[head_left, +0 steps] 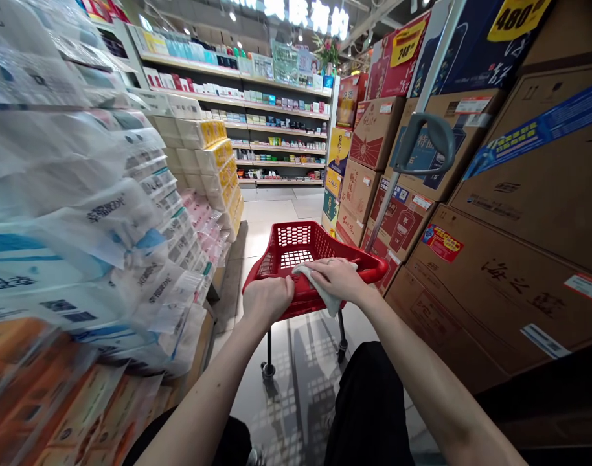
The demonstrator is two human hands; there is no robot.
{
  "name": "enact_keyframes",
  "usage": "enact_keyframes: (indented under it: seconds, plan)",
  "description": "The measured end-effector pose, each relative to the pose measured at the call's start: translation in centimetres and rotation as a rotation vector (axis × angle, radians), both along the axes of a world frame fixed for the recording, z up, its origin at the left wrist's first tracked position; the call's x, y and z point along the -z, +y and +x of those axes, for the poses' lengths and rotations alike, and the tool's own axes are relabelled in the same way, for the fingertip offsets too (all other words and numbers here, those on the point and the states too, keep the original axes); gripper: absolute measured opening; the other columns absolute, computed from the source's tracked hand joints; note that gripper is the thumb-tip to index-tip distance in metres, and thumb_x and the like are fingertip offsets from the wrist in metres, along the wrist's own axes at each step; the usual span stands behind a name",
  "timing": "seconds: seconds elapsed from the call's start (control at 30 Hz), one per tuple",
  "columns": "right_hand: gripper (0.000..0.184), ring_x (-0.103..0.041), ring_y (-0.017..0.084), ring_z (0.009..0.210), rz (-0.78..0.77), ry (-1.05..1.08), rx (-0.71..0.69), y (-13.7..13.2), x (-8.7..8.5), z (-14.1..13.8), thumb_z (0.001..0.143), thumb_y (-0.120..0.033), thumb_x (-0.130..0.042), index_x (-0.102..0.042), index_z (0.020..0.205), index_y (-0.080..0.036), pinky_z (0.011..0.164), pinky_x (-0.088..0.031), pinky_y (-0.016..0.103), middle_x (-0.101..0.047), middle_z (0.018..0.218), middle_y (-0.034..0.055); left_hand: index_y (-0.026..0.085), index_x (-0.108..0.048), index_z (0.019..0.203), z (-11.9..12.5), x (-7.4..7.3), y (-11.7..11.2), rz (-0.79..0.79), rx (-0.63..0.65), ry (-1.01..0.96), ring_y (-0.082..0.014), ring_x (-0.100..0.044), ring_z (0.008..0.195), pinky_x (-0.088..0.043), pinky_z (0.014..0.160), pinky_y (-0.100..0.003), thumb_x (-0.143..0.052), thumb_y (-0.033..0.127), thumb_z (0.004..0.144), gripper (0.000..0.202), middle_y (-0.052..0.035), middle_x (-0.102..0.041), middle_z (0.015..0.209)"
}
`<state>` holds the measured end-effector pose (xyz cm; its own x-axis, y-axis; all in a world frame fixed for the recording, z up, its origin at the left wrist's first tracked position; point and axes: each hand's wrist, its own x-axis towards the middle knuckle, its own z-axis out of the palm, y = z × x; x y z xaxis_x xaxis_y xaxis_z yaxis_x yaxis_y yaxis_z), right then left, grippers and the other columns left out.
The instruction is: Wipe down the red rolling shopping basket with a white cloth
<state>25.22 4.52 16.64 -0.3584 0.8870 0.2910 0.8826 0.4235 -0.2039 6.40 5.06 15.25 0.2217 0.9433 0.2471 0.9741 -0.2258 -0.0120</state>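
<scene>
A red plastic shopping cart [315, 234] on thin metal legs stands right in front of me. My left hand [267, 298] is wrapped round the near left part of its rim. Over the near right rim lies my right hand [337, 277], pressing a pale cloth [331, 301] against the red plastic. One end of the cloth hangs below the palm, and another bit shows past the fingers. Through the holes of the basket wall the floor can be seen.
Stacked tissue packs [131, 226] rise close on the left. On the right stand piled cardboard boxes [514, 259], with a metal pole bearing a grey handle [425, 145] in front. Shelves [276, 123] of small goods close off the far end beyond the tiled floor [271, 207].
</scene>
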Motion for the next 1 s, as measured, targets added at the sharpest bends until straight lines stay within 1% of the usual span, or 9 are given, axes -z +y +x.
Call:
enact_keyframes:
  seconds: [0.1, 0.27, 0.43, 0.57, 0.67, 0.73, 0.83, 0.93, 1.0]
  plan:
    - [0.038, -0.05, 0.02, 0.109, 0.098, -0.029, 0.114, -0.2, 0.9, -1.3, 0.097, -0.038, -0.031, -0.049, 0.13, -0.032, 0.097, -0.028, 0.036, -0.062, 0.118, 0.0033, 0.009, -0.072, 0.081, 0.0, 0.1, 0.2, 0.005, 0.003, 0.002, -0.0291, -0.066, 0.078, -0.043, 0.065, -0.035, -0.017, 0.038, 0.09, 0.063, -0.0175, -0.07, 0.078]
    - [0.037, -0.047, 0.022, 0.11, 0.277, 0.054, 0.296, -0.7, 2.8, -4.6, 0.097, -0.036, -0.033, -0.054, 0.125, -0.025, 0.103, -0.022, 0.042, -0.06, 0.117, 0.0066, 0.01, -0.072, 0.078, -0.1, 0.5, 0.5, 0.055, 0.013, 0.011, -0.0286, -0.066, 0.075, -0.042, 0.062, -0.034, -0.015, 0.036, 0.091, 0.064, -0.0163, -0.07, 0.076]
    - [0.036, -0.046, 0.023, 0.112, 0.321, 0.028, 0.265, -1.1, 2.6, -5.4, 0.096, -0.037, -0.034, -0.053, 0.124, -0.027, 0.103, -0.022, 0.044, -0.06, 0.116, 0.006, 0.01, -0.072, 0.079, -0.2, 0.5, 0.5, 0.07, 0.038, 0.038, -0.03, -0.066, 0.073, -0.042, 0.061, -0.036, -0.013, 0.035, 0.091, 0.065, -0.0167, -0.069, 0.075]
    - [0.036, -0.052, 0.02, 0.102, 0.248, -0.011, 0.195, -0.2, 1.6, -4.2, 0.097, -0.039, -0.03, -0.059, 0.115, -0.027, 0.096, -0.03, 0.037, -0.065, 0.107, 0.0033, 0.009, -0.072, 0.078, -0.2, 0.4, 0.5, 0.065, 0.047, 0.029, -0.0305, -0.066, 0.074, -0.041, 0.062, -0.036, -0.012, 0.039, 0.091, 0.068, -0.0171, -0.069, 0.074]
    - [0.043, -0.057, 0.02, 0.094, 0.101, -0.048, 0.191, 1.5, 0.9, -2.5, 0.096, -0.04, -0.026, -0.066, 0.099, -0.025, 0.087, -0.036, 0.035, -0.068, 0.098, 0.0027, 0.009, -0.072, 0.079, 0.0, 0.4, 0.4, 0.047, 0.039, 0.016, -0.0299, -0.066, 0.075, -0.041, 0.062, -0.035, -0.012, 0.042, 0.091, 0.07, -0.0171, -0.07, 0.076]
    - [0.048, -0.06, 0.021, 0.09, -0.016, -0.055, 0.206, 2.7, 0.5, -1.0, 0.096, -0.041, -0.023, -0.068, 0.09, -0.024, 0.081, -0.038, 0.033, -0.069, 0.096, 0.003, 0.01, -0.072, 0.079, 0.1, 0.5, 0.4, 0.033, 0.026, 0.002, -0.0292, -0.066, 0.074, -0.041, 0.061, -0.034, -0.012, 0.042, 0.091, 0.07, -0.0161, -0.07, 0.076]
    - [0.054, -0.062, 0.022, 0.09, -0.138, -0.003, 0.291, 4.0, 0.2, 1.0, 0.096, -0.044, -0.021, -0.07, 0.088, -0.023, 0.075, -0.04, 0.031, -0.07, 0.098, 0.0044, 0.011, -0.072, 0.077, 0.3, 0.6, 0.3, 0.039, 0.003, -0.015, -0.0291, -0.066, 0.073, -0.04, 0.06, -0.034, -0.012, 0.042, 0.091, 0.069, -0.0141, -0.07, 0.074]
    - [0.056, -0.063, 0.023, 0.089, -0.15, 0.046, 0.385, 4.1, 0.5, 1.9, 0.095, -0.048, -0.02, -0.07, 0.092, -0.023, 0.072, -0.041, 0.031, -0.07, 0.098, 0.0059, 0.012, -0.071, 0.074, 0.5, 0.7, 0.2, 0.049, -0.013, -0.021, -0.0293, -0.066, 0.072, -0.04, 0.059, -0.034, -0.013, 0.041, 0.091, 0.068, -0.0135, -0.07, 0.074]
    - [0.056, -0.062, 0.023, 0.088, -0.076, 0.048, 0.416, 3.5, 1.0, 1.5, 0.095, -0.046, -0.02, -0.071, 0.09, -0.023, 0.075, -0.04, 0.033, -0.07, 0.095, 0.0066, 0.012, -0.071, 0.075, 0.7, 0.7, 0.2, 0.052, -0.025, -0.018, -0.0291, -0.066, 0.072, -0.041, 0.059, -0.034, -0.014, 0.04, 0.091, 0.066, -0.014, -0.07, 0.074]
